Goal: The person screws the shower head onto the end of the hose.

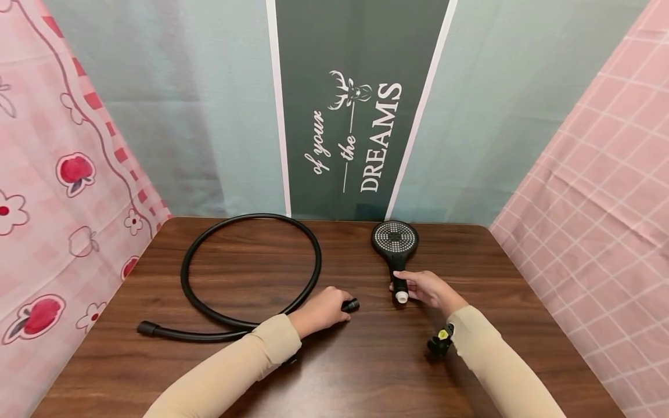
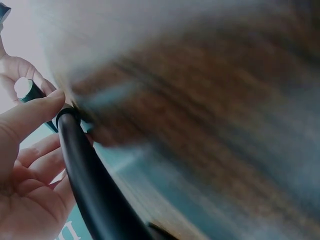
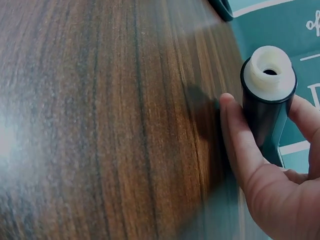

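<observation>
Gripping one black piece each, the person's two hands sat over the near-middle of the table (image 1: 366, 371). The left hand (image 1: 320, 308) pinched the hose (image 1: 318, 262) just behind its right end (image 1: 352, 305), thumb against fingers; little gap there. The right hand (image 1: 428, 288) held the sprayer (image 1: 395, 251) by its handle (image 3: 262, 122), fingers to one side, thumb to the other.

Position: the sprayer was at the right of centre, its round face up near the table's far edge, its long axis running nearly straight from the far edge towards the person. The white tip (image 1: 401, 297) faced the body. Whether the handle cleared the table, I could not tell.

Key relation, as I judged it: tip against hose end. The hose end lay left of the tip and marginally closer to the body, near but not touching. It pointed rightwards, so the two axes stood roughly crosswise, not in line. The right hand was nearer the tip; the left, the hose end.

The hose's loop spread behind and left of the left hand; its other end (image 1: 148, 328) lay far left, out of reach of both grips.
</observation>
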`<state>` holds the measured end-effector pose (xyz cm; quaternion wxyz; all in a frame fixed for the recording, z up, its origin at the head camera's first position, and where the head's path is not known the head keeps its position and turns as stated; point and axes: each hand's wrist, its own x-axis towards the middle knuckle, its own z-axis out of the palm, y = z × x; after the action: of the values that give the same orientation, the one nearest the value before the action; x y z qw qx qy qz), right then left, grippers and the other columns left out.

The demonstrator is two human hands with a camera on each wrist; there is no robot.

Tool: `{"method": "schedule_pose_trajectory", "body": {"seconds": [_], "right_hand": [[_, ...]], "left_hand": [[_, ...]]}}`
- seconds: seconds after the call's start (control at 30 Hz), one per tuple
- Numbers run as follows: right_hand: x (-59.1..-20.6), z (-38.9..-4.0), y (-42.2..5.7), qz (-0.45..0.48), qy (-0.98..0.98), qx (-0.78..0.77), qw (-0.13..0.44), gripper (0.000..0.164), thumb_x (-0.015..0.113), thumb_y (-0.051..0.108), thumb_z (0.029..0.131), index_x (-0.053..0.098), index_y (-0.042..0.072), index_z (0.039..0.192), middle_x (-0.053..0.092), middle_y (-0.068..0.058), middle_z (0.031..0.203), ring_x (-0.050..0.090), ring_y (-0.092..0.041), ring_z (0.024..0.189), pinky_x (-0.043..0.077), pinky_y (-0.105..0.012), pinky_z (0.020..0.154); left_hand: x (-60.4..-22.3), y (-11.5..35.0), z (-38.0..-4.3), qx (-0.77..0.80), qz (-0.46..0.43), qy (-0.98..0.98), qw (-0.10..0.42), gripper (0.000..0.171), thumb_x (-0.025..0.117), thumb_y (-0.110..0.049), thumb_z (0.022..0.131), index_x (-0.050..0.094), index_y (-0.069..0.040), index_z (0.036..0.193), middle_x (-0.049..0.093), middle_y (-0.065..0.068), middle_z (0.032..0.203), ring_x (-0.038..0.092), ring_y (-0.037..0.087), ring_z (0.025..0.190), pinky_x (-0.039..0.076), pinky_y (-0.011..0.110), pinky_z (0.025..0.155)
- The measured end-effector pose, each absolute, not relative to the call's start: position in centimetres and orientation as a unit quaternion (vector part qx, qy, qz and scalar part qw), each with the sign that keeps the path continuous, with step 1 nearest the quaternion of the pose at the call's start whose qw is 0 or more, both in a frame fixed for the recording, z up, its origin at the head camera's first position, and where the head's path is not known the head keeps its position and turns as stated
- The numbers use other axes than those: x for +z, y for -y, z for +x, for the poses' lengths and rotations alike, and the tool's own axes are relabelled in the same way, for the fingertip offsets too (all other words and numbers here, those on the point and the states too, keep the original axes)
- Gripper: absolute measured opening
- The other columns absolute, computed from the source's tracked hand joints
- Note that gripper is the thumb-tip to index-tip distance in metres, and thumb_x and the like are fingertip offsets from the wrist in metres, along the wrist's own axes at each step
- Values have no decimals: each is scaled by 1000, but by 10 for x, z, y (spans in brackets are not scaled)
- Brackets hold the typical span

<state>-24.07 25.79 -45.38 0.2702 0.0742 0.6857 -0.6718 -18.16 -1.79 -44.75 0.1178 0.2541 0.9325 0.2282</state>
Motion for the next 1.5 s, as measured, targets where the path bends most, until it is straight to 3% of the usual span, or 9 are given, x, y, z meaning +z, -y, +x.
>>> {"method": "schedule_pose_trajectory", "body": {"seconds": [0.5,0.9,1.27,1.5], "right_hand": [[-454,-243,-261,80,-600,-729,320,25,47,17,106,39,-2,119,76,-8,93,74,-14,91,58,-25,78],[-456,-244,-259,87,-583,-738,327,25,46,19,106,37,0,120,76,-9,94,74,-15,91,59,-27,78],[-457,-245,-252,105,-571,-746,328,28,49,24,106,40,0,119,75,-7,90,74,-15,87,59,-27,77],[-459,-247,-249,104,-565,-747,333,23,49,22,106,46,1,112,75,-8,91,74,-15,87,59,-27,77]], "left_hand": [[-448,16,-181,202,240,-944,104,35,75,-24,89,71,-8,120,74,7,111,64,18,99,53,28,79],[-452,12,-182,188,236,-950,84,32,77,-25,87,74,-9,115,74,5,109,67,18,98,54,29,78],[-453,9,-178,169,237,-956,40,19,80,-28,83,75,-12,93,71,-1,82,62,14,79,49,28,64],[-453,5,-179,172,225,-958,50,19,78,-28,86,76,-11,94,71,0,81,60,11,75,46,25,62]]}}
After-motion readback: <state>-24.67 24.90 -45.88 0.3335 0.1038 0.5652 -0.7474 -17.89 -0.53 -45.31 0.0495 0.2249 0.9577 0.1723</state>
